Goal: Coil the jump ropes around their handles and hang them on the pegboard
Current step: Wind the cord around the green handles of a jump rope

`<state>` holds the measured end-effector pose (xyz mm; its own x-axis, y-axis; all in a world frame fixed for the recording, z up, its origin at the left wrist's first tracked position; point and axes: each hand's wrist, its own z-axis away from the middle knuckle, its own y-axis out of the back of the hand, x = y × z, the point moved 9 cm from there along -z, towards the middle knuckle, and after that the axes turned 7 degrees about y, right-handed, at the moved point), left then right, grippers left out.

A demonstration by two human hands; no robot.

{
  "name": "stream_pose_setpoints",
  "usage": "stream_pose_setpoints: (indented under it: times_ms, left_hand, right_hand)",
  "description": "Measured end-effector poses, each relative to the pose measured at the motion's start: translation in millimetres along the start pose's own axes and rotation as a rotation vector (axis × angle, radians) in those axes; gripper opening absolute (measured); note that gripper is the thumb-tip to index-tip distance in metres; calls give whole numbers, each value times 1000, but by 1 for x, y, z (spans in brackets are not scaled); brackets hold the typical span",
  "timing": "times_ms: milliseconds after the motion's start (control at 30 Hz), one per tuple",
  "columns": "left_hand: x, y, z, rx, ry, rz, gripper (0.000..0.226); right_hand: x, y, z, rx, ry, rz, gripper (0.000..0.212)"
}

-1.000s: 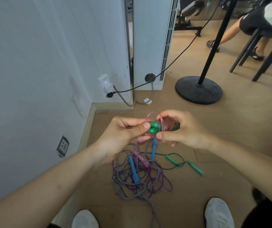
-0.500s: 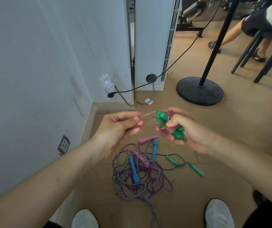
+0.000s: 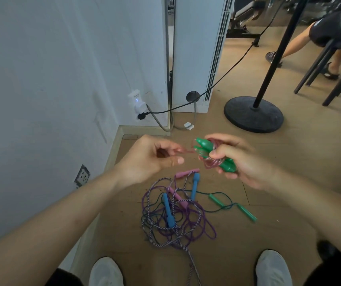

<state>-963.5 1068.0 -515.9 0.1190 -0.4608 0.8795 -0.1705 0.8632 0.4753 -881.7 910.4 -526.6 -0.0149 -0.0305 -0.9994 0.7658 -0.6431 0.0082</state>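
Wooden floor [image 3: 289,162] at the foot of a white wall [image 3: 41,79]. Pinched in the left hand's [image 3: 144,159] fingers [image 3: 170,145]: the loose end of a clear pink rope [image 3: 212,163], stretched across to the right, blurred. Curled round two green handles [image 3: 204,144], with the rope's coils wound about them: the right hand's [image 3: 246,162] fingers [image 3: 220,153], gripping the bundle in mid-air, handle tips pointing left. Hands near each other, not touching. Below on the floor, ahead of two white shoes [image 3: 105,271]: a tangled pile [image 3: 175,221] of other ropes, with blue, pink and green handles among the loops. Farther off at right, a black stand [image 3: 253,114] on its round base.
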Motion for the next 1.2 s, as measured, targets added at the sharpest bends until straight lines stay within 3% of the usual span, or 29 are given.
stream_pose_setpoints:
  times_ms: [100,300,400,533,933,1200]
  left_hand:
    - [2,8,0,62,-19,87,15]
    - [0,6,3,28,58,500,24]
    - [0,1,4,-6,66,597,31]
    - [6,0,4,-10,14,568,39]
    - [4,2,2,10,29,609,17]
    - [21,5,9,-8,-137,282,18]
  right_hand:
    - [0,-5,1,-31,22,74,38]
    - [3,-8,2,-43,28,83,38]
    - [7,-12,3,-63,8,43,38]
    - [14,-15,3,-55,-43,-37,41]
    - [15,-31,5,-212,-93,-198,33]
    - [14,-38,8,-290,-78,-239,37]
